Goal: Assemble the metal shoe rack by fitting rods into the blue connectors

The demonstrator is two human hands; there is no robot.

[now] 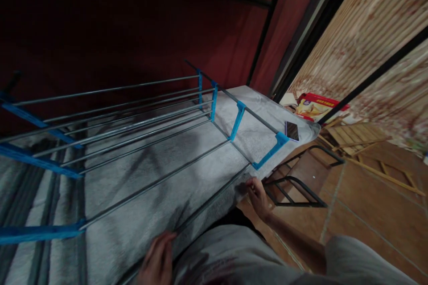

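Observation:
A rack of thin grey metal rods [167,177] with blue plastic end pieces [270,153] lies across a table [262,98] with a pale grey covering. My left hand [157,260] is at the near edge, in front of the closest long rod [214,198]. Its fingers are fairly straight and side by side; whether they touch the rod I cannot tell. Off the near table edge, close to the right end of that rod, is my right hand [258,196]. Its fingers are curled in, and nothing shows in them.
A phone [292,131] lies on the table's right corner. Beside the table stands a dark metal-framed chair [304,176]. Wooden folding furniture [354,138] and a red and yellow box [316,106] are farther right. Dark metal posts [374,75] rise near the table.

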